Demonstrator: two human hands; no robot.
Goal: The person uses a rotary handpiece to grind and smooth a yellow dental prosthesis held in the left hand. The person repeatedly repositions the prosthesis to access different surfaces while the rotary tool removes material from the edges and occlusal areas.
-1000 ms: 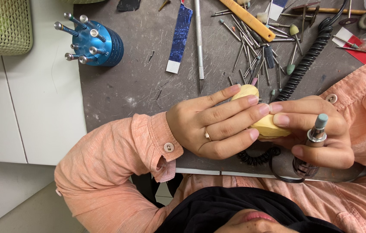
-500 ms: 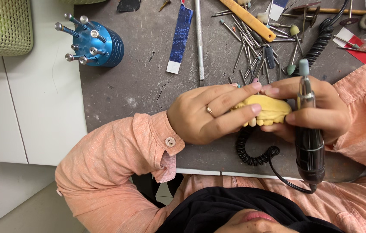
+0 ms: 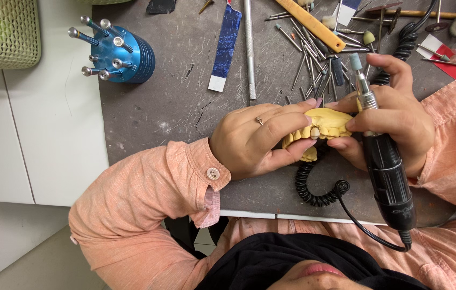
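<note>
Centrally, left hand [image 3: 252,139] fingers pinching yellow dental cast [image 3: 325,124] at frame centre, above the bench [image 3: 174,107] | right hand [image 3: 392,121] fingers wrapped round black rotary handpiece [image 3: 386,166], also touching the cast | coiled cord [image 3: 314,188] below | blue bur stand [image 3: 117,53] upper left | scattered burs [image 3: 314,59] top centre.

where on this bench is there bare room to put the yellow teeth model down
Bare mat lies between the blue bur stand, the blue strip and the left hand. The upper right, around the loose burs and coiled cord, is crowded.
</note>
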